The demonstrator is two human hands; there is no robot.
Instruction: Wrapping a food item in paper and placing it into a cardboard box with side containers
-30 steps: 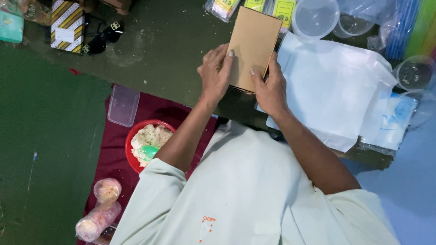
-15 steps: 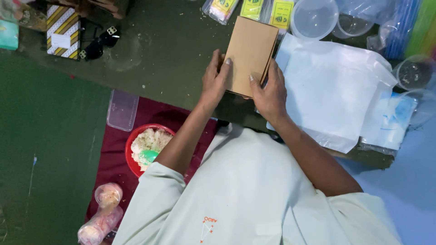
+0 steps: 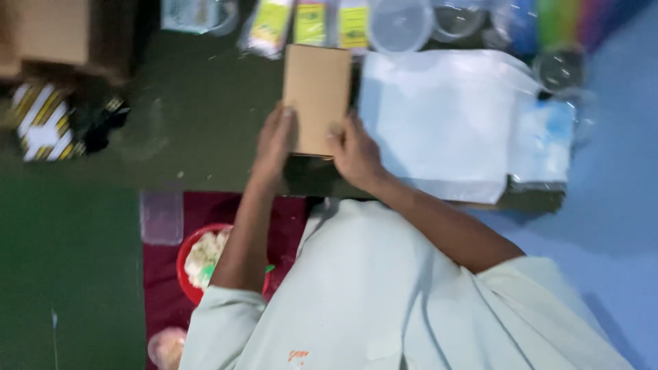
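Note:
A flat brown cardboard box (image 3: 317, 96) lies on the dark green table (image 3: 185, 130). My left hand (image 3: 275, 140) grips its near left edge. My right hand (image 3: 355, 154) holds its near right corner, fingers pressed on the cardboard. Both arms reach forward from my pale shirt. The frame is blurred.
White plastic sheets (image 3: 439, 123) lie right of the box. Clear plastic containers (image 3: 401, 24) and yellow packets (image 3: 312, 20) line the far edge. A striped yellow-and-white box (image 3: 44, 130) sits at left. Below the table a red bowl of white food (image 3: 202, 257) rests on a maroon mat (image 3: 164, 288).
The box has turned from tilted to nearly square with the table edge. Both hands stayed on it. The view shifted, so everything sits lower and more to the left.

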